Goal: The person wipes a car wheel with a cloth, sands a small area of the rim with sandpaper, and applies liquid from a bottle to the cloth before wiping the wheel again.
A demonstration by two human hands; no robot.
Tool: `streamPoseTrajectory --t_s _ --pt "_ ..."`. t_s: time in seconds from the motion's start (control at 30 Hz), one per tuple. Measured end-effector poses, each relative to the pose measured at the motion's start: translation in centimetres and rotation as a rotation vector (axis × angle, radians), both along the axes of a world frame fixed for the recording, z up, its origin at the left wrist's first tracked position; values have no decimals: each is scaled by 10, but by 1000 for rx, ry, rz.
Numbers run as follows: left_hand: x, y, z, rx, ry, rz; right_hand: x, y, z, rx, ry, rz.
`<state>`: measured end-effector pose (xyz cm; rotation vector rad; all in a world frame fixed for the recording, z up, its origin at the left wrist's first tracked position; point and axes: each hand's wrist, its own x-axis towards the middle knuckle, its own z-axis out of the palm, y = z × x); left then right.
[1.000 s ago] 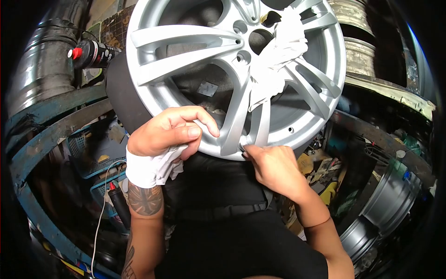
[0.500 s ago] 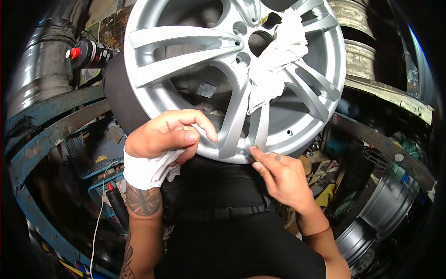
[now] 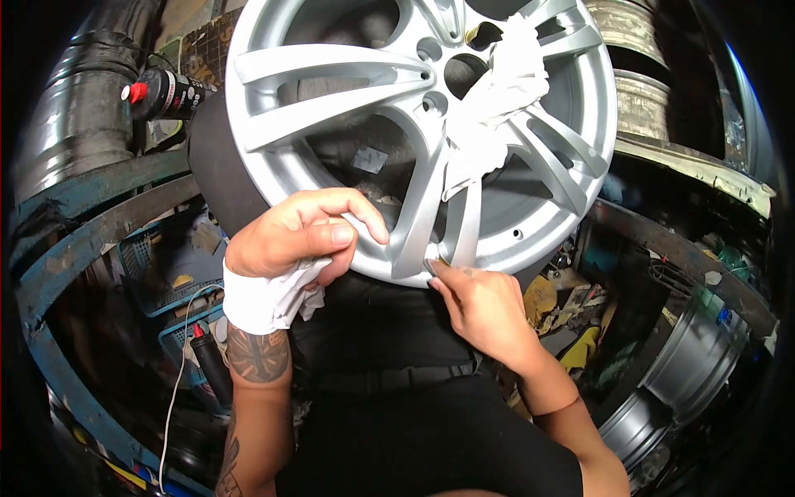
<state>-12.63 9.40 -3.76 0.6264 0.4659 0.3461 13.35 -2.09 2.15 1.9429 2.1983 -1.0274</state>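
A silver alloy wheel with split spokes lies tilted in front of me, its lower edge near my lap. My left hand is closed on a white cloth that hangs below the fingers around the wrist. Its bent index finger is close to the lower rim. My right hand presses its fingertips to the lower rim between two spoke ends, fingers pinched. Something small and brownish shows at those fingertips; I cannot make out what. Another white cloth is draped over the hub and a spoke.
A black bottle with a red cap lies at the upper left. Blue metal frame bars run along the left, above blue plastic baskets. More wheels are stacked at the lower right. A white cable hangs at left.
My right hand has slid left along the lower rim, towards the left spoke end. The left hand keeps its grip on the cloth, almost unmoved. The wheel has shifted very slightly in view.
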Motion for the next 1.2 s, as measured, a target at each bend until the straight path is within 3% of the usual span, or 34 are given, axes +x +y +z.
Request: streamPoseTrajectory --t_s 0.43,0.57,0.6,0.73,1.07,1.2 --pt "-3 0 -2 -5 -29 -26 13 -2 15 26 78 -31" --pt "0 -3 2 -25 6 27 5 0 3 221 94 -76" --pt "2 -2 2 -29 3 27 6 -4 -8 101 45 5" --pt "0 -7 0 -24 4 53 4 -6 -9 43 19 -12" --pt "2 -3 1 18 6 10 13 -2 10 45 74 6" --pt "1 -2 4 -19 23 -12 3 -4 8 140 29 -87"
